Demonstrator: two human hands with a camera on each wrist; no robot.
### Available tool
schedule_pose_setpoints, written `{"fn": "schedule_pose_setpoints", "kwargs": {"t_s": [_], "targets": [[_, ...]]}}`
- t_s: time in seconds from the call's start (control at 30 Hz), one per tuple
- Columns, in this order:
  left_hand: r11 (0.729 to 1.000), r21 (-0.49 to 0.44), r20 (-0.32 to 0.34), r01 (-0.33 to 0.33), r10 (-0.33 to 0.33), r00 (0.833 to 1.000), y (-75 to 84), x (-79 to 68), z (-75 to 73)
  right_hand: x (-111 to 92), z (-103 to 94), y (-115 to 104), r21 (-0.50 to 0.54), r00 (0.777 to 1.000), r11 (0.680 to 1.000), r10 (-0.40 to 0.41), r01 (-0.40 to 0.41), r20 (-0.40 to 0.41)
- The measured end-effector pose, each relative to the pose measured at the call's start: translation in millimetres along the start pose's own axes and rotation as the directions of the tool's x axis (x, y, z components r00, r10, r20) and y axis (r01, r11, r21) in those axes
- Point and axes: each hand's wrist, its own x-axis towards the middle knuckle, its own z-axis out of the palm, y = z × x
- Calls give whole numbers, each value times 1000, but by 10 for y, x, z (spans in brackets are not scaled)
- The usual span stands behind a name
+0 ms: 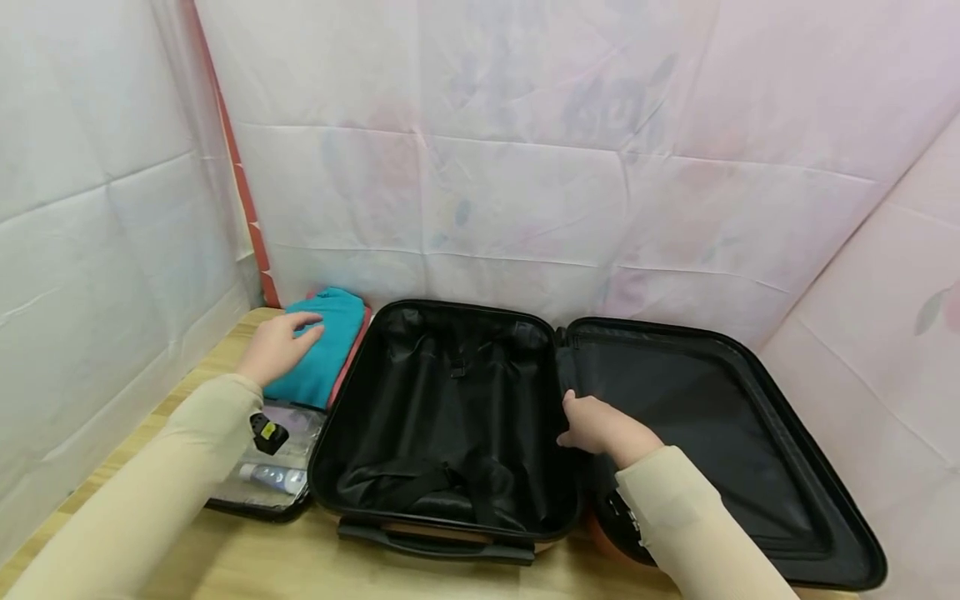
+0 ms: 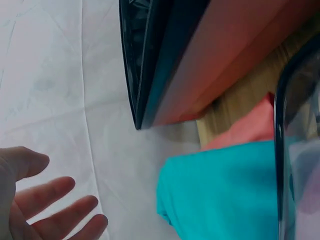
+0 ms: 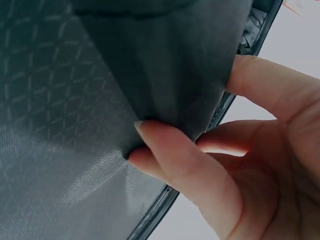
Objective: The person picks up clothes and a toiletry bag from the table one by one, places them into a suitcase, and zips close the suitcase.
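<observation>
- Suitcase [image 1: 450, 408]: open on the table [image 1: 262, 550], body lying flat, its wrinkled black lining and straps showing; the outside looks reddish.
- Handle [image 1: 435, 546]: black, on the suitcase's near side.
- Lid [image 1: 690, 425]: dark-lined, folded open to the right.
- Fabric [image 3: 165, 60]: dark, pinched by the right hand [image 1: 607, 429] near the hinge.
- Blue cloth [image 1: 315, 367]: folded, left of the suitcase, nearest the left hand [image 1: 281, 346], whose fingers hold nothing.

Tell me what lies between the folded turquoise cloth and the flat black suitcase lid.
The head view shows a red cloth's edge, then the deep black suitcase half; the right hand is where that half meets the lid.
</observation>
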Motion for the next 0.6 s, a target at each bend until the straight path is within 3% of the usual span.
{"fn": "schedule_pose_setpoints", "kwargs": {"t_s": [0.33,0.6], "targets": [[989,-53,119,137,-130,984,-333,7,-132,0,10,-25,2,1000,1000,-3,3,-11],[969,-94,260,227,-197,945,-525,5,-154,-1,8,-38,5,1000,1000,3,-3,-14]]}}
